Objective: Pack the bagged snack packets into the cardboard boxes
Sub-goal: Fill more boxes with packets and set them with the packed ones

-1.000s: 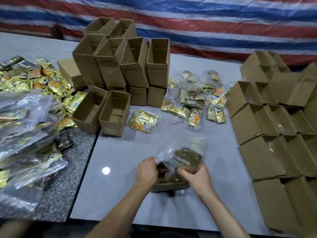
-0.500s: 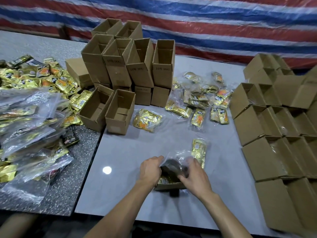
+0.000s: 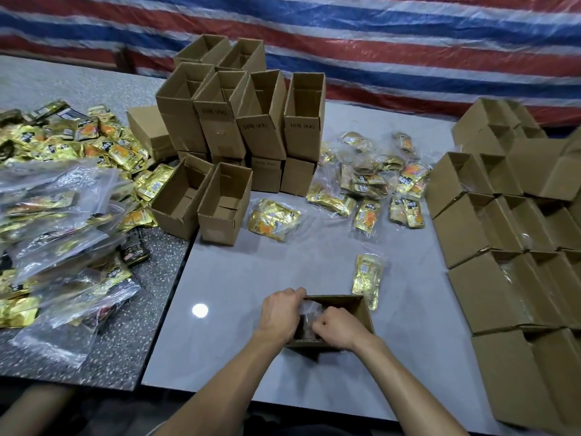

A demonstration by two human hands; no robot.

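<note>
A small open cardboard box stands on the grey table near the front edge. Inside it lies a clear plastic bag of snack packets, mostly hidden by my hands. My left hand curls over the box's left rim with its fingers on the bag. My right hand is inside the box, fingers curled, pinching the bag's plastic. One bagged gold packet lies flat just beyond the box's right corner. Another bagged bundle lies farther back in the middle.
Empty open boxes are stacked at the back centre, two more in front of them. Rows of boxes line the right edge. Loose bagged packets lie at back right. Gold packets and clear bags cover the dark table on the left.
The bag has gone from above the box down into it, both hands following it inside. One bagged gold packet now lies on the table beside the box.
</note>
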